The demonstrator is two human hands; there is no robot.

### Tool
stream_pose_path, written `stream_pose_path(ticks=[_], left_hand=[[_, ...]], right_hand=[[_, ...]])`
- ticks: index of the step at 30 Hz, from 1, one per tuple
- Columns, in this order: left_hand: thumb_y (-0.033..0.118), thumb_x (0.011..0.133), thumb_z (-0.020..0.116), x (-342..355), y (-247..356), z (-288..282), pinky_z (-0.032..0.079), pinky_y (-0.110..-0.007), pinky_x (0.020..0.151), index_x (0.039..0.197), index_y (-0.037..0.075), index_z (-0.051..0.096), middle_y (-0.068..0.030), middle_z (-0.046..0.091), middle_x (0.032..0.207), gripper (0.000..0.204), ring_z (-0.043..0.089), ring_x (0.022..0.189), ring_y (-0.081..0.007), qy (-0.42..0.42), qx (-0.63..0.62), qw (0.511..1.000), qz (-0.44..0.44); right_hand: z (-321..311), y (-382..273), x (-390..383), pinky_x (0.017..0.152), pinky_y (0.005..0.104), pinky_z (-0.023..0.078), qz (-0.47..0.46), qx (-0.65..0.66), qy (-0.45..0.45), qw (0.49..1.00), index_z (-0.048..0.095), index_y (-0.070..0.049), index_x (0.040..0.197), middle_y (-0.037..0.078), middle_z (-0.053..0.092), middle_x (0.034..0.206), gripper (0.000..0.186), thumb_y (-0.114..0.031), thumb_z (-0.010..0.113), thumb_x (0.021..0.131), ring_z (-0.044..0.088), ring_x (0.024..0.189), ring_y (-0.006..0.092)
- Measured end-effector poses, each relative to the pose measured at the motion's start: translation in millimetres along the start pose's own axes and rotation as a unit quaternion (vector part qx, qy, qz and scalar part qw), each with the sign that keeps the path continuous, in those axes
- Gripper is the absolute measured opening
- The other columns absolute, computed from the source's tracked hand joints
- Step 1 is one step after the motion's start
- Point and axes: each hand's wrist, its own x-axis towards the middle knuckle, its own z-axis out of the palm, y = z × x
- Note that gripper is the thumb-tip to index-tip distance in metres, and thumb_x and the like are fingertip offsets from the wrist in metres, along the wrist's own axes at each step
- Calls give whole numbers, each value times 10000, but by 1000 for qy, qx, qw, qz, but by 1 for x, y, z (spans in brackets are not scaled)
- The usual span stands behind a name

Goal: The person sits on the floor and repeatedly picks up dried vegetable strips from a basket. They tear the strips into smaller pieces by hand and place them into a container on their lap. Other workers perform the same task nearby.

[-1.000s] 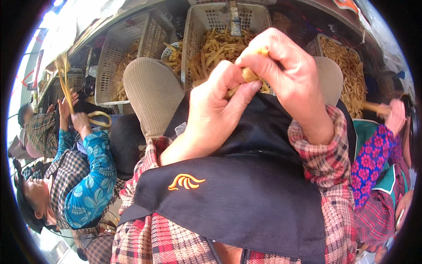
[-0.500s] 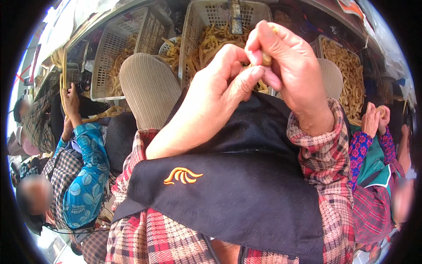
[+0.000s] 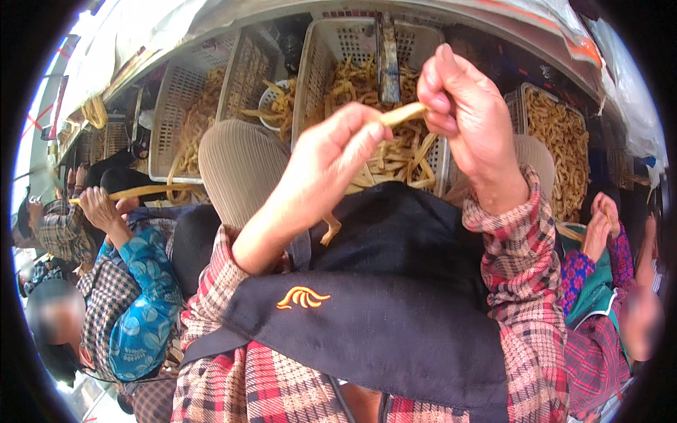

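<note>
A limp yellowish-tan strip [image 3: 405, 114], perhaps a pickled vegetable, stretches between my two hands above a white plastic crate [image 3: 305, 84]. Thumb and fingers of my left hand [image 3: 331, 158] pinch one end of it. My right hand [image 3: 474, 120], a little higher, is closed around the other end. Below my left wrist hangs a tan strip end [image 3: 329, 230]; whether it belongs to the same piece is hidden. Many loose tan strips [image 3: 395, 158] lie in the crate under my hands.
A long flat bar [image 3: 388, 60] stands at the crate's far side. Left of it are a white bowl [image 3: 266, 103] of strips and another crate [image 3: 161, 116]; at right, a crate of short pieces [image 3: 557, 141]. People with hands on strips sit on both sides, one in a blue sleeve [image 3: 151, 271].
My hands have moved apart, and the strip now shows stretched between them. The left one has dropped slightly. The person on the left has lowered a long strip to level.
</note>
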Motion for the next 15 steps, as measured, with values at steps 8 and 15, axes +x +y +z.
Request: stream_pose_path(ticks=[8,15], left_hand=[[300,1027,554,95,-63,-61,437,-290,657,842,49,601,27,551,734,315,484,701,-105,103,97,989,-53],[349,1033,540,62,-48,-55,237,-186,415,868,120,591,107,363,613,287,283,482,-9,70,-239,950,-187]], right_hand=[[-16,26,87,498,172,304,-132,-178,25,975,543,-97,861,-55,459,707,341,-360,461,1062,352,555,34],[-28,9,56,454,157,290,-29,-172,79,982,567,-61,1102,-54,514,744,358,-395,449,1057,373,538,6]])
